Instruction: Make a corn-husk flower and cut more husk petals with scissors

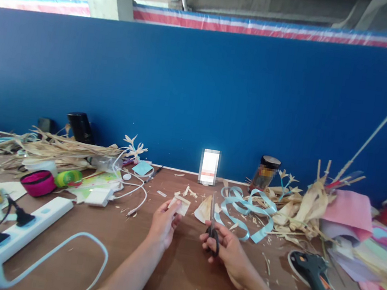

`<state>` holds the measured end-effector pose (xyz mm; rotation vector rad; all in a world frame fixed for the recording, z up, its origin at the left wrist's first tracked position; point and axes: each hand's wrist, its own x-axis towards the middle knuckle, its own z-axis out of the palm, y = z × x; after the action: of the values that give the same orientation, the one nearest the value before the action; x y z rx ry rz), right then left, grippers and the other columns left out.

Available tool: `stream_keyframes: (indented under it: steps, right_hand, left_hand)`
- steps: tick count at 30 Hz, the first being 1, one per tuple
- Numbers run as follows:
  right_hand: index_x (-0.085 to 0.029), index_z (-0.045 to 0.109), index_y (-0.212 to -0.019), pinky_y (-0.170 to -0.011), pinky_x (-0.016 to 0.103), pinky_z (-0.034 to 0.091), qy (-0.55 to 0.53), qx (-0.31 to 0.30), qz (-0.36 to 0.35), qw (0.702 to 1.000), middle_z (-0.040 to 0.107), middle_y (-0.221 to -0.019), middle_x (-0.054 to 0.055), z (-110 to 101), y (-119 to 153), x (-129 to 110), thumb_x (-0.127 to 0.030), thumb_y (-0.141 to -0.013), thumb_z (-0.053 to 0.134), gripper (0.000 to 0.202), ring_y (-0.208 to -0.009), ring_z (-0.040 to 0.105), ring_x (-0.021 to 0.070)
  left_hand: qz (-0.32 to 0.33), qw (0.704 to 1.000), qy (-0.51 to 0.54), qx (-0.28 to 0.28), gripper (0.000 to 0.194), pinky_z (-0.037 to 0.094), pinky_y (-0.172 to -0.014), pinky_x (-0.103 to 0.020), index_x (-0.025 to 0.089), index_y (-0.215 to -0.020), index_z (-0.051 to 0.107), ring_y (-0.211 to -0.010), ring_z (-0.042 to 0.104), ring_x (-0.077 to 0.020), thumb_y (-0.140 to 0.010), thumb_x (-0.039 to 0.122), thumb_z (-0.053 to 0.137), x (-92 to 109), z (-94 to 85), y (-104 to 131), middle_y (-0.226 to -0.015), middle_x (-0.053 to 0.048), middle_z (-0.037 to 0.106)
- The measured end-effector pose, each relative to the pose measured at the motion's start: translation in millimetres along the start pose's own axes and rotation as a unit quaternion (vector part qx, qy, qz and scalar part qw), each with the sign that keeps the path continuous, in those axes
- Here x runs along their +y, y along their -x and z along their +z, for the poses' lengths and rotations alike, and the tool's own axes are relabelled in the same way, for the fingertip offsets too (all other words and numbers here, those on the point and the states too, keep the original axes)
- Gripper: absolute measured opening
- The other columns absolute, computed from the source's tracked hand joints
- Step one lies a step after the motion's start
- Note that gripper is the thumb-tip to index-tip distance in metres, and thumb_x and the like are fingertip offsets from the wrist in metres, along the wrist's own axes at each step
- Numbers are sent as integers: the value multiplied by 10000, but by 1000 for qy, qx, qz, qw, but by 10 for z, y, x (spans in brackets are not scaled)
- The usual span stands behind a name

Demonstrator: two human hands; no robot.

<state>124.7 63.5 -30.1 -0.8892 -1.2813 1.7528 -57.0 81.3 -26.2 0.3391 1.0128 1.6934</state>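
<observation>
L hand (163, 224) pinches a pale piece (182, 207) btwn thumb & fingers, just above the brown table (173, 282), roughly mid-view. R hand (227, 248) is curled round the scissors (216, 240), fingers at the black handles, blades pointing away from the person; can't tell from here if the blades are fully together. A husk (202, 210) lies just past the R hand, partly behind the blades. Pale scraps (191, 192) sit beyond the L hand. Blue ribbon (257, 235) loops to the R of the husk, w/ a dark-lidded jar (266, 173) behind it. Glue gun (315, 278) lies nr the R edge, well apart from both hands. Far L: power strip (35, 230) w/ black plugs (24, 217) in, & a husk pile (73, 147) along the blue wall (173, 88).
</observation>
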Motion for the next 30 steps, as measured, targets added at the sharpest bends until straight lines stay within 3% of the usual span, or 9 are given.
stream_keyframes:
  steps: [7, 16, 24, 30]
  right_hand:
    - [-221, 482, -1067, -503, 203, 436, 2, -34, 29, 999, 529, -724, -20, 124, 47, -1, -372, -670, 657, 460, -620, 516, 96]
    - [-165, 497, -995, -409, 141, 319, -14, -124, 79, 989, 534, -663, -7, 60, 118, -68, -488, -744, 533, 411, -516, 502, 66]
    - [-146, 509, -969, -392, 141, 283, -38, -154, 80, 984, 551, -636, 1, 53, 155, -91, -527, -714, 540, 459, -469, 492, 61]
    - [-144, 509, -976, -369, 135, 286, -44, -153, 87, 983, 553, -628, 1, 45, 141, -78, -519, -719, 540, 456, -450, 491, 61]
  left_hand:
    - [-17, 999, 7, -50, 135, 507, -510, -171, 144, -768, 588, -517, 563, -55, -667, 193, 662, -48, 4, 18, -668, 1, 617]
    - [-67, 997, 15, -27, 113, 475, -452, -113, 122, -750, 574, -425, 510, -22, -662, 89, 638, -33, 28, 39, -576, 25, 577]
    - [-69, 998, 6, -11, 81, 436, -400, -78, 113, -739, 569, -361, 438, 9, -680, 99, 624, -12, 32, 47, -533, 37, 540]
    - [-107, 993, 23, -37, 61, 376, -329, -72, 117, -690, 534, -352, 437, -2, -712, 101, 588, -8, 44, 56, -518, 33, 521]
